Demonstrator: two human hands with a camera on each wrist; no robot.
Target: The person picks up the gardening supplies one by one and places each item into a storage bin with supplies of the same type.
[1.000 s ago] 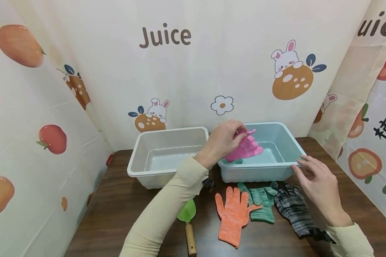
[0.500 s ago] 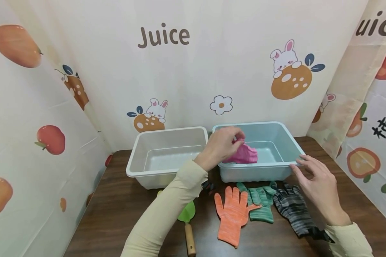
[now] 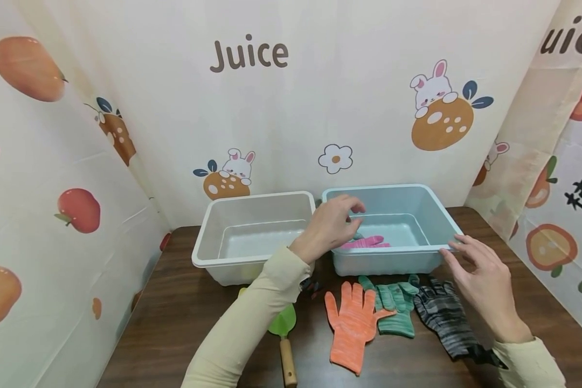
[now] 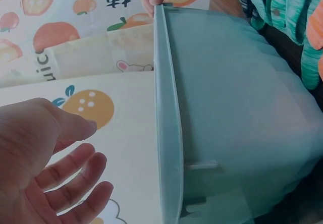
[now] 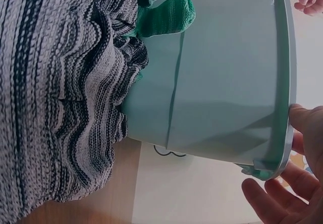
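Note:
My left hand (image 3: pixel 330 223) hovers over the left side of a light blue plastic bin (image 3: pixel 393 263), fingers loosely bent and holding nothing. A pink knit glove (image 3: pixel 368 242) lies in the bin below it, beside a partly hidden green glove (image 3: pixel 357 236). My right hand (image 3: pixel 485 280) holds the bin's front right corner, thumb on the outer side and fingers over the rim, as the right wrist view shows. In front of the bin lie an orange glove (image 3: pixel 351 328), a green glove (image 3: pixel 395 310) and a black-and-grey striped glove (image 3: pixel 443 318).
A whitish bin (image 3: pixel 252 200) stands left of the blue one, with nothing visible inside. A green trowel with a wooden handle (image 3: pixel 288 361) lies in front, partly behind my left sleeve. Small dark items show near my left cuff. Printed curtains surround the brown table (image 3: pixel 145 323).
My left hand lowered the pink glove into the blue bin and let go of it; the glove now lies there. My right hand stays at the bin's corner.

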